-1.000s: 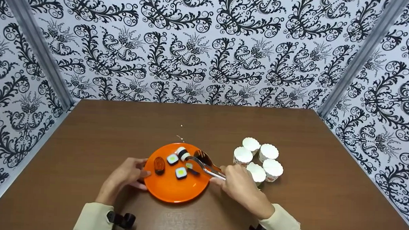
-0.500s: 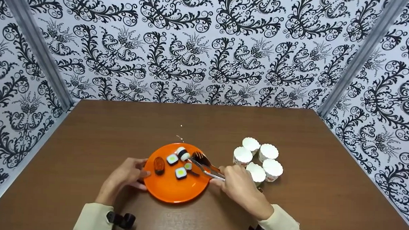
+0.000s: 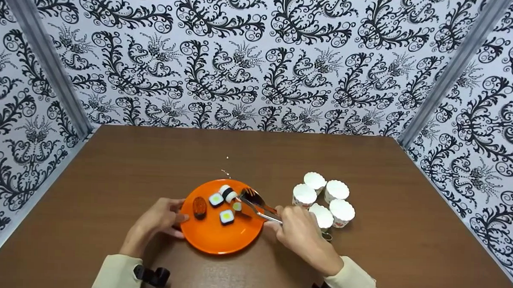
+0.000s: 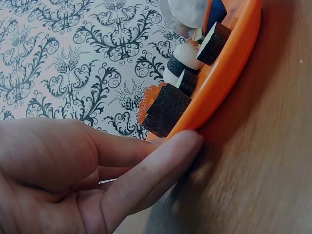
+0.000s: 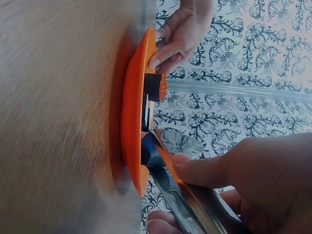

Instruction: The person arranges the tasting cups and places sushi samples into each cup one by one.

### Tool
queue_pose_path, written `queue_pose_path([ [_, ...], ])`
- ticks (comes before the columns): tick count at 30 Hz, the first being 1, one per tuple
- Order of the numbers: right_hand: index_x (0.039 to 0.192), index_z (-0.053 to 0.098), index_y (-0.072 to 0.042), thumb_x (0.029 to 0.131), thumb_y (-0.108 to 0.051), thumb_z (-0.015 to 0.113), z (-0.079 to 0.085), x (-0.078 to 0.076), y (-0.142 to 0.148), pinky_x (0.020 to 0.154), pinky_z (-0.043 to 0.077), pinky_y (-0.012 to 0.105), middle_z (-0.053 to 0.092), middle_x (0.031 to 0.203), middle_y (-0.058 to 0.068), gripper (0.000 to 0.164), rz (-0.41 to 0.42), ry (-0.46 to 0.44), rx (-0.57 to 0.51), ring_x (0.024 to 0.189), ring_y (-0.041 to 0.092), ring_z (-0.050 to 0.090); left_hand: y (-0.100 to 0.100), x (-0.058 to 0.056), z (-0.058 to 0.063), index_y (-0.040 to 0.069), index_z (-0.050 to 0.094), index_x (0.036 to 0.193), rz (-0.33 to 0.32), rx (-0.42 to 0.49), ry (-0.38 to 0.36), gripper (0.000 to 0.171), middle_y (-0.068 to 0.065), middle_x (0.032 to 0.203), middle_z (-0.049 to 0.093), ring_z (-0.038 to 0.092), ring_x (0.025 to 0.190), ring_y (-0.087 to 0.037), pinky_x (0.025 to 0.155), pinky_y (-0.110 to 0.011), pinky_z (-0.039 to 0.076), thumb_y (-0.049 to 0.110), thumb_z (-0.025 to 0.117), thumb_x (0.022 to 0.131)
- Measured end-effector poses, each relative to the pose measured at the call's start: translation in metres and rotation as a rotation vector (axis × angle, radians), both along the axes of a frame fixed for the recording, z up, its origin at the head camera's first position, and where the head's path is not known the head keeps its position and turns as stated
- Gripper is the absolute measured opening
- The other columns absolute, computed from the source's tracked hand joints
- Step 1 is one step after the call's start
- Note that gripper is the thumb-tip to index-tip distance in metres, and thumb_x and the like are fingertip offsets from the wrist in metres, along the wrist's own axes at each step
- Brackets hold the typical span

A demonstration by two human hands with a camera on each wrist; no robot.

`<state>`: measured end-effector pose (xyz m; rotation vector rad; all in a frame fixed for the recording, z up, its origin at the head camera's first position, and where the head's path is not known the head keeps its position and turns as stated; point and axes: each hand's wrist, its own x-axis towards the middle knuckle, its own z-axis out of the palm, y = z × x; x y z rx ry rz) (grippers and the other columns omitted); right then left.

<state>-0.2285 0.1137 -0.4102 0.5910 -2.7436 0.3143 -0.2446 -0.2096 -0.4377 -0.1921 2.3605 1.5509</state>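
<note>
An orange plate (image 3: 216, 243) lies on the table. My left hand (image 3: 162, 217) pinches its left rim, one digit above and others beneath, as the left wrist view shows. My right hand (image 3: 302, 233) grips metal tongs (image 5: 170, 192) over the plate's right side. One tip of the tongs is right at a white sushi piece with a black band (image 3: 228, 193); the fork-like other tip (image 3: 251, 196) lies to its right. Also on the plate are an orange roe sushi (image 3: 199, 207), two square sushi rolls (image 3: 226, 217) and a third roll (image 3: 237, 206), partly hidden behind the tongs.
Several white paper baking cups (image 3: 336, 191) stand grouped right of the plate, close to my right hand. A metal ring (image 3: 327, 237) shows beside that hand. Small white specks (image 3: 225, 172) dot the table behind the plate. Patterned walls (image 3: 250, 75) enclose the table.
The tongs have shifted slightly at the black-banded sushi, which has turned a little and moved slightly left. More of the metal ring shows by my right hand. My left hand and the plate stay put.
</note>
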Motion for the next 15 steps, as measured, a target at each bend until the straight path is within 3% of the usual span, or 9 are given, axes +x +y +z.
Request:
queue_pose_path([
  [15, 0.068, 0.058, -0.013, 0.081, -0.037, 0.08, 0.0034, -0.0008, 0.002, 0.039, 0.032, 0.031, 0.05, 0.057, -0.002, 0.035, -0.015, 0.041, -0.011, 0.047, 0.021, 0.049, -0.0002, 0.0003, -0.0007, -0.001, 0.044, 0.149, 0.022, -0.027, -0.016, 0.054, -0.029, 0.13, 0.056, 0.07, 0.077, -0.02, 0.064, -0.035, 0.065, -0.001, 0.058, 0.097],
])
